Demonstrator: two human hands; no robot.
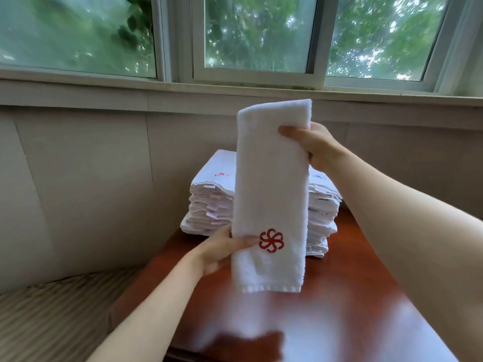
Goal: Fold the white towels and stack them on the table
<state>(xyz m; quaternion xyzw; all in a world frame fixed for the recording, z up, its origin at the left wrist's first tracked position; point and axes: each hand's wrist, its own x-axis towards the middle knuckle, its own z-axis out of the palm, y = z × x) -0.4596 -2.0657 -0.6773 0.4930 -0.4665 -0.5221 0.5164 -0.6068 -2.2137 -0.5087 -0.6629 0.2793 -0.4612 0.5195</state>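
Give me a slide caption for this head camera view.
Both hands, left hand and right hand, hold a folded towel upright before the stack.

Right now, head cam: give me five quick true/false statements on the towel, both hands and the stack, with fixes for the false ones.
1. The held towel hangs as a long folded strip above the table. True.
2. The right hand grips the strip near its bottom hem. False: it grips near the top; the left hand holds the lower part.
3. The embroidered mark on the held towel is blue. False: it is red.
4. A stack of folded white towels sits at the far end of the table, behind the held towel. True.
5. The held towel already lies on the stack. False: it is in the air, in both hands.
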